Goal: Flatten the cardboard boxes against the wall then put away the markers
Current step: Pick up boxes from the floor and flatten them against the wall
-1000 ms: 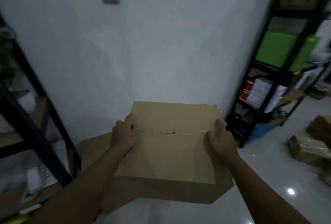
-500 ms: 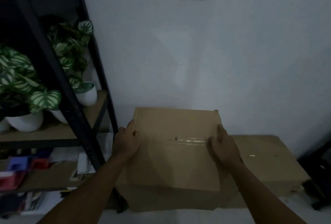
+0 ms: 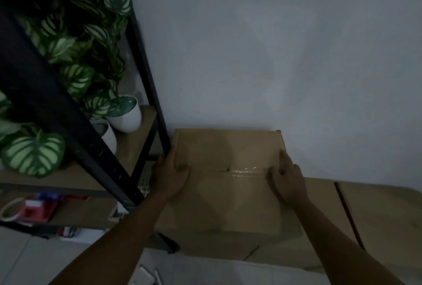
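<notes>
Flattening step: left hand [image 3: 170, 176] and right hand [image 3: 286, 178] grip taped cardboard box [image 3: 228, 193] at frame centre; next, probably split tape seam [image 3: 245, 171].

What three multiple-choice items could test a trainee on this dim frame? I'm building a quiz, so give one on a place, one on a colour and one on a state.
1. Where is the black shelf rack?
A. left of the held cardboard box
B. right of it
C. on top of it

2. What colour are the plant pots?
A. red
B. white
C. black

3. How is the box held?
A. one hand only
B. untouched
C. both hands, one at each side

Key: 1 A, the rack's post stands just past the left hand. 2 B, the pots under the striped leaves are white. 3 C, the left hand grips the left edge and the right hand the right edge.
</notes>
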